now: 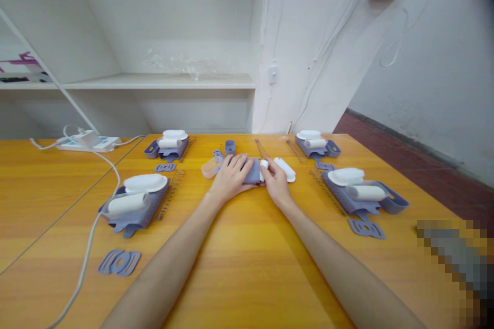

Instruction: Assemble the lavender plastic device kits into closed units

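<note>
At the middle of the table my left hand [232, 175] rests over a grey-purple plastic housing [251, 171], its fingers wrapped across the top. My right hand [276, 181] pinches a short white cylinder [263, 168] at the housing's right end; how far it goes inside is hidden. Just right of those fingers lies a white oval part [284, 169]. Behind my hands are a coil spring [261, 148] and a small grey-purple cup [230, 147]. A clear orange-tinted part [210, 167] lies left of my left hand, beside a slotted flat plate [218, 154].
Similar part sets stand around: front left housing [152, 205], back left housing [175, 151], front right housing [339, 195], back right housing [314, 152]. Slotted plates [119, 262] and springs lie near them. A white cable [90, 236] runs from a power strip [90, 142] down the left side.
</note>
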The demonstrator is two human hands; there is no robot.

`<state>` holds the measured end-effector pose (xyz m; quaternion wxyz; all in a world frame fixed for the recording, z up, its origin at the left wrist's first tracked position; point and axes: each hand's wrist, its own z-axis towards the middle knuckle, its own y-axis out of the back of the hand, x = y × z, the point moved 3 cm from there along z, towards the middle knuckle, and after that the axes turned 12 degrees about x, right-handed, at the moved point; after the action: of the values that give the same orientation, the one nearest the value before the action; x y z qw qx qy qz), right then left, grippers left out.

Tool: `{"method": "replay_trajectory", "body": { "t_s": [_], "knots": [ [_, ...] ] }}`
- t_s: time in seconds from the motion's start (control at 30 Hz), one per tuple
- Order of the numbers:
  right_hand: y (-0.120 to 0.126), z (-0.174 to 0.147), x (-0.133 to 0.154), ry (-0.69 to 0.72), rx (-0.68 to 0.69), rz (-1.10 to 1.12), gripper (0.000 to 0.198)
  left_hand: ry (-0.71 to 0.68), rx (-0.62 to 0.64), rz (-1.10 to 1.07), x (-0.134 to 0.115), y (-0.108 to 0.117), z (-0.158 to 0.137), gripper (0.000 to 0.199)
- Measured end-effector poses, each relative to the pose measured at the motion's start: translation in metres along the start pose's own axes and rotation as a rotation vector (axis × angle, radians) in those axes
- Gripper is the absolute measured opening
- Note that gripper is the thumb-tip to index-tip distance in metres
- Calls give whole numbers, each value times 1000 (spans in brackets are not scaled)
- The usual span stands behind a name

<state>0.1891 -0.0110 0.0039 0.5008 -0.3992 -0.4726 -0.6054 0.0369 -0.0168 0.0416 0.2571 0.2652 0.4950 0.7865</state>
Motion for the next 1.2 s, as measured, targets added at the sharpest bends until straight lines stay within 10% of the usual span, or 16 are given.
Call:
{"method": "replay_trajectory", "body": {
  "t_s": [1.2],
  "knots": [
    [-1, -1, 4, 55, 70, -38, 50, 2, -19, -2, 0, 2, -3, 66]
  ]
}}
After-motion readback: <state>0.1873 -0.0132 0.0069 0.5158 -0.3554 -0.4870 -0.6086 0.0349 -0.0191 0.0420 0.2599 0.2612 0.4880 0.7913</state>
